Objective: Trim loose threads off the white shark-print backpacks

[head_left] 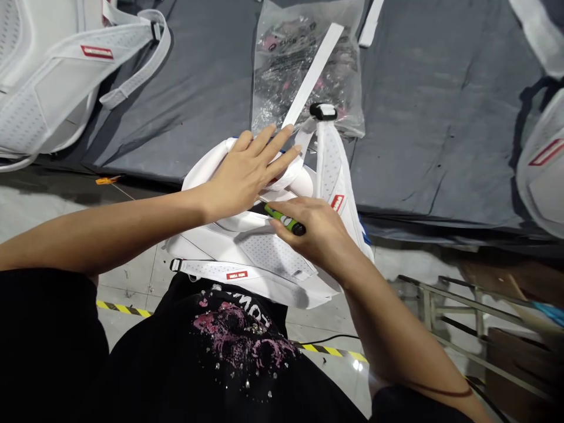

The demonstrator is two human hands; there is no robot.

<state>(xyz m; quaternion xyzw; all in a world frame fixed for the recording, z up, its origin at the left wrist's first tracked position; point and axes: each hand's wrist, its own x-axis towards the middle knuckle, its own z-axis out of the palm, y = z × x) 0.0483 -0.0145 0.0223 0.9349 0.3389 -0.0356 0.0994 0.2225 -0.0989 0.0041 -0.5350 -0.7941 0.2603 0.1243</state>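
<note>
A white backpack (pixel 273 247) with dotted mesh panels, blue edging and red labels lies at the table's front edge, partly over my lap. My left hand (pixel 253 167) rests palm down on its upper part, fingers stretched out and spread. Just to the right, my right hand (pixel 315 226) grips a slim green tool (pixel 285 220) with a black end. Its tip points left into a fold of the bag below my left hand, and I cannot make out its exact kind. A shoulder strap (pixel 332 164) with a black buckle (pixel 324 111) stands up beyond my right hand.
A clear plastic bag (pixel 268 70) lies on the grey-covered table (pixel 423 117), with a white strap across it. More white backpacks lie at the left (pixel 66 88) and right (pixel 546 164). A small orange tool (pixel 108 180) hangs at the table edge; a metal frame (pixel 467 311) stands lower right.
</note>
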